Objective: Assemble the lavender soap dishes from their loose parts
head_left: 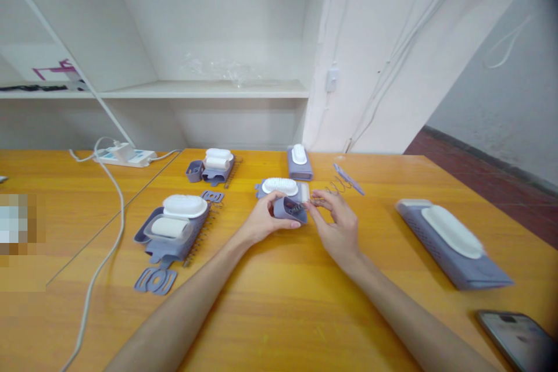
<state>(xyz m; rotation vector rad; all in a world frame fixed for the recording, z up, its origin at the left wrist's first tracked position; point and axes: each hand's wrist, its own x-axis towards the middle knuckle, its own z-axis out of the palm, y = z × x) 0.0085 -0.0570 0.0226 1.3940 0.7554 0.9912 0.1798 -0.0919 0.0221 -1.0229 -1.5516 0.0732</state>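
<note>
In my left hand (267, 218) is a small purple plastic cup (284, 209), tilted with its mouth towards the right. Dark metal pieces, too small to tell apart, show inside it. My right hand (337, 224) is closed in a pinch beside the cup's mouth, on what looks like a thin metal hook (320, 201), partly hidden by the fingers. Just behind the hands lies a purple holder with a white oval bristled piece (279, 186). Several curved wire hooks (337, 186) lie beyond my right hand, by a flat purple plate (349, 179).
Purple holders with white pieces (174, 226) stand left, near flat cut-out plates (156, 281) and rows of hooks (200, 235). Another holder (451, 244) lies right, above a phone (518, 340). A white cable (120, 226) runs from a power strip (126, 155). Shelves rise behind.
</note>
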